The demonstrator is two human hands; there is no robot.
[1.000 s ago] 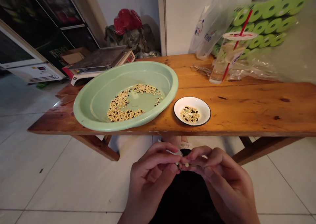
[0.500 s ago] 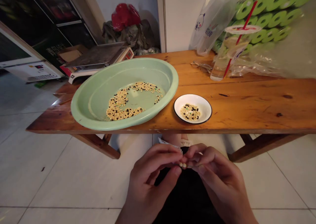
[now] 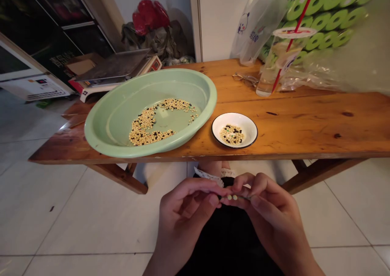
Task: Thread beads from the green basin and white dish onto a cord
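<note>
Over my lap, my left hand is closed in a pinch, with a small black bead at the thumb and fingertip. Beside it, two pale yellow beads sit in a row between the hands. A thin, dark strand runs from these beads to my right hand, whose thumb and forefinger are pinched on it. The far end of the strand is hidden by the fingers. Beyond my hands, a white dish with a dark rim holds loose yellow, black and a few green beads.
A wide green basin with many similar beads stands on the wooden bench. Behind it is a scale. At the back right are glasses, a plastic cup with a red straw, and wrapped green rolls.
The pale beads between my hands have shifted slightly right and up, away from the left fingertips, and a black bead now shows there. The view has tilted slightly.
</note>
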